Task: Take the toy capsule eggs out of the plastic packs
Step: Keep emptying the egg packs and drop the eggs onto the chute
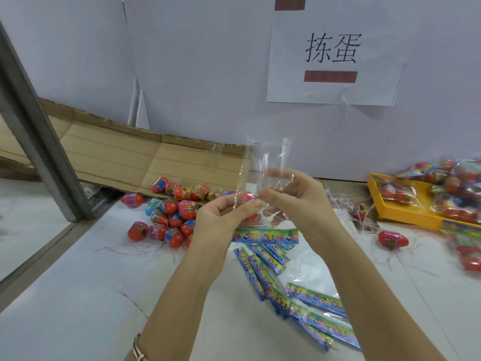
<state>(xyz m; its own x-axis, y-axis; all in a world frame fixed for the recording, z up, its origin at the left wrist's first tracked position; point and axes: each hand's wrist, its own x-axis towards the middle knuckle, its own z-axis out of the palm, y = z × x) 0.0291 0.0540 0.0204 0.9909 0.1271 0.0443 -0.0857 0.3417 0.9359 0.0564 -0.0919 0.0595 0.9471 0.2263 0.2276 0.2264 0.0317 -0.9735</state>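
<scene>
My worktop (78, 295) is white with faint veining. At its back left a flattened cardboard sheet (112, 152) lies against the wall. A heap of loose capsule eggs (166, 220) sits just in front of it, a few of them resting on the cardboard's near edge. Printed header strips (270, 259) are strewn across the middle and toward me. To my right stands a yellow basket (406, 216) piled with sealed packs (455, 183), and a single egg (393, 238) lies near it. Thin red threads (122, 250) trail over the surface.
</scene>
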